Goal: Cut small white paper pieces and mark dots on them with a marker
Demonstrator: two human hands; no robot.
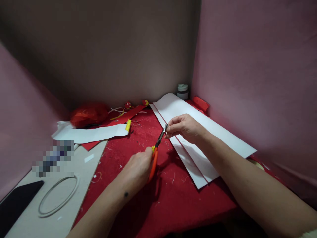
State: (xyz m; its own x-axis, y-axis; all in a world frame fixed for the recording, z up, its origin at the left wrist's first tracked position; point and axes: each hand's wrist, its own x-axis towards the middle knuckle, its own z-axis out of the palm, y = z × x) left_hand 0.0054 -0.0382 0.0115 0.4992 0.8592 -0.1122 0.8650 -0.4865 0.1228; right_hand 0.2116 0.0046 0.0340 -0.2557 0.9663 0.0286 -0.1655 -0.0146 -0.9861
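My left hand is closed round the orange handles of a pair of scissors, whose blades point up and right. My right hand pinches the edge of a large white paper sheet right at the blade tips. A narrow white strip lies along the sheet's left side, parted from it by a thin red gap. All of this rests on a red cloth.
A grey board with a thin ring on it lies at the left, next to a black flat object. White paper, a yellow piece, a red bag and scraps sit behind. A small jar stands in the corner. Pink walls close both sides.
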